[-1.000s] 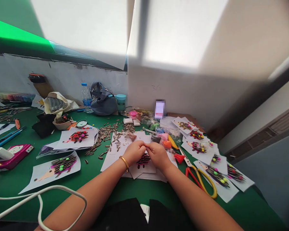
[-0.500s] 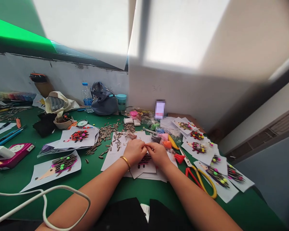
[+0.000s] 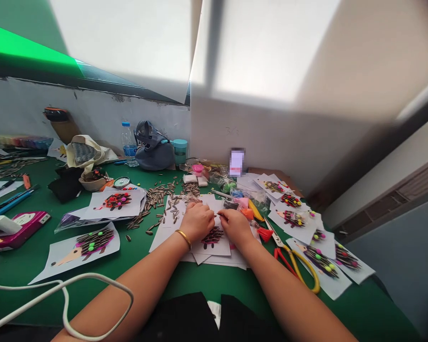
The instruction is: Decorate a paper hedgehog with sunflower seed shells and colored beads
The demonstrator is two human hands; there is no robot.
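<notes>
My left hand point(image 3: 197, 221), with a gold bangle at the wrist, is over the middle of the white sheets with its fingers curled. My right hand point(image 3: 235, 228) is just to its right, thumb and fingertips pinched together. What either hand holds is too small or hidden to name. A small gap separates the fingertips. Under and between the hands lies a paper hedgehog picture point(image 3: 212, 237) with dark seed spines. Sunflower seeds point(image 3: 157, 194) are scattered to the left of the hands. Red modelling clay point(image 3: 265, 234) lies right of my right hand.
Scissors point(image 3: 296, 266) with yellow handles lie at the right, by several finished hedgehog pictures point(image 3: 292, 217). Another hedgehog picture point(image 3: 82, 249) is at the left, near a white cable point(image 3: 66, 304). Farther back stand a water bottle point(image 3: 129, 149), a blue bag point(image 3: 153, 152) and a phone point(image 3: 237, 161).
My hands have moved slightly apart, and their fingertips no longer meet. More of the hedgehog's seed spines shows between them.
</notes>
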